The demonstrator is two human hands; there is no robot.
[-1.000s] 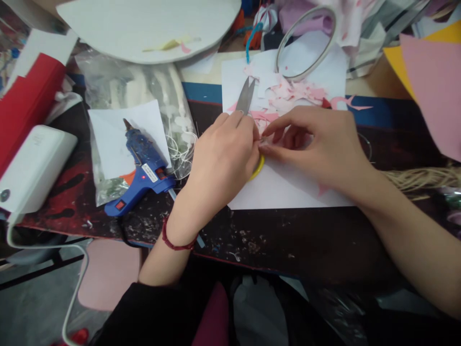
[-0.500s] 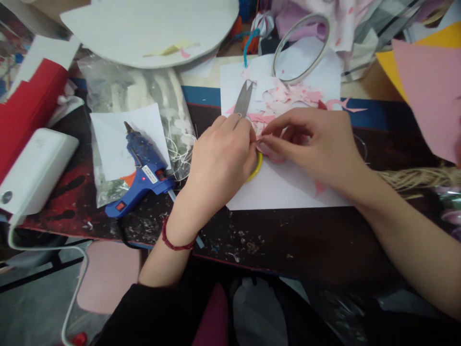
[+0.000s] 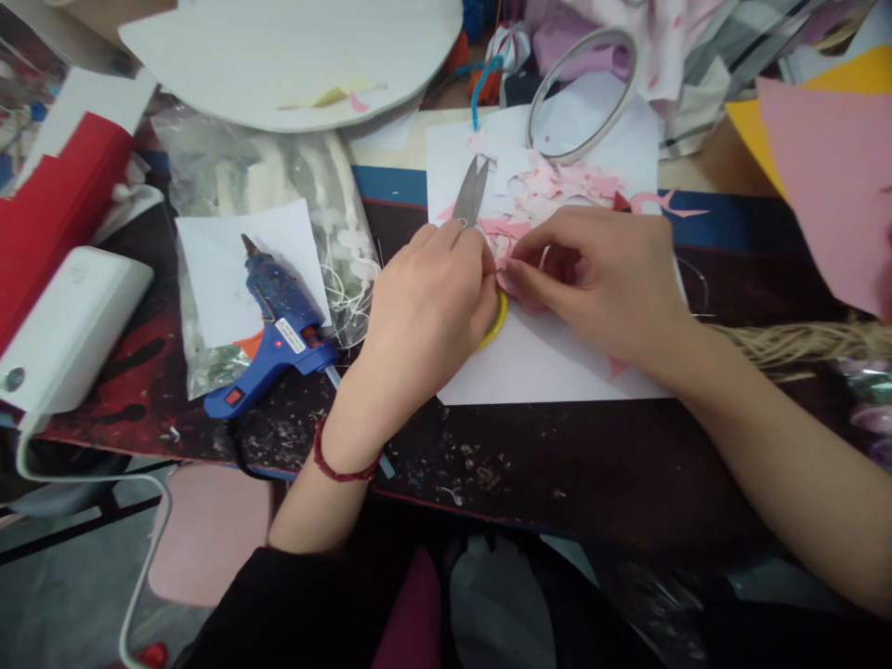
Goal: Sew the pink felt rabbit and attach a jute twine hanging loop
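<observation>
My left hand (image 3: 436,297) has its fingers pressed together over the yellow-handled scissors (image 3: 472,193), whose blades point away from me. Its thumb and fingertips meet those of my right hand (image 3: 599,279), which is pinched on something small at the tips; the fingers hide most of it. Pink paper shows just under the right fingertips. Both hands are above a white sheet (image 3: 557,372). Beyond them lies a pile of pink and white paper scraps (image 3: 564,186), with a ring of tape (image 3: 533,111) standing tilted behind it.
A blue glue gun (image 3: 285,325) rests on white paper over a plastic bag (image 3: 209,177) at the left. Farther left are a white power bank (image 3: 73,330) and red material (image 3: 62,214). A large white board (image 3: 293,56) is at the back, pink sheets (image 3: 829,177) at the right.
My right hand has shifted slightly to the left and its fingers have moved a little at the pinch. My left hand has stayed almost still.
</observation>
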